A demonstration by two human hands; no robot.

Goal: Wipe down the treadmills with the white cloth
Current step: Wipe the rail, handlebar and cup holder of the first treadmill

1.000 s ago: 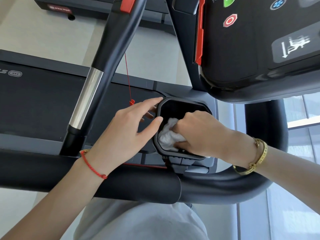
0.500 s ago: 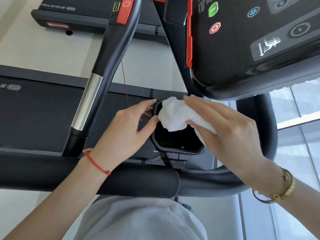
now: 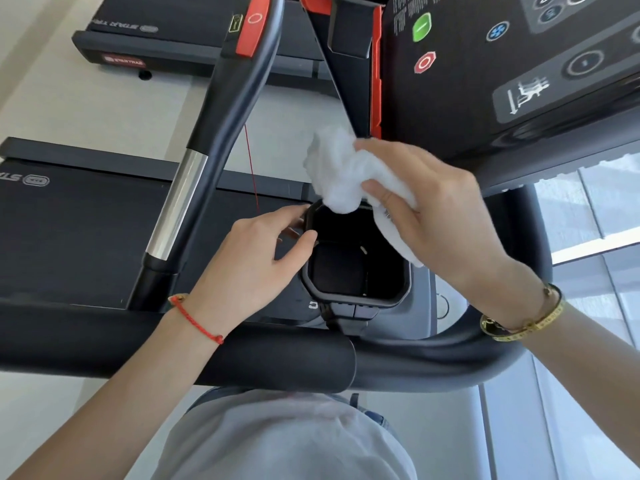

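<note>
White cloth [image 3: 341,171] is bunching in the grasp of the person's right hand [image 3: 436,216], with the thumb pressing from below and the fingers curling over the top, as the hand is hovering above the far rim of a black cup holder [image 3: 356,261] on a treadmill. Most of the fabric is sticking out to the left of the hand, beyond the fingertips, while a narrower tail is trailing under the palm and hanging down along the holder's right wall. The lowest fold of the cloth is sitting just at the far edge of the holder's opening; whether it is touching the rim cannot be told.

The left hand [image 3: 256,258] is steadying the holder from its left side, the thumb resting on the rim and the index finger reaching along the far corner, the other fingers curling loosely behind. A red string bracelet [image 3: 195,318] is circling the left wrist, and a gold bangle [image 3: 523,318] is circling the right.

Both forearms are crossing over the padded black handlebar [image 3: 277,355] that is running across the foreground. The treadmill's console [image 3: 485,81], with its green [image 3: 421,27] and red buttons [image 3: 424,62], is looming at upper right, close above the cloth. A silver-banded side rail [image 3: 180,202] is slanting up on the left, over the dark running belt [image 3: 79,230]. A second treadmill [image 3: 166,32] is standing beyond, across pale floor.
</note>
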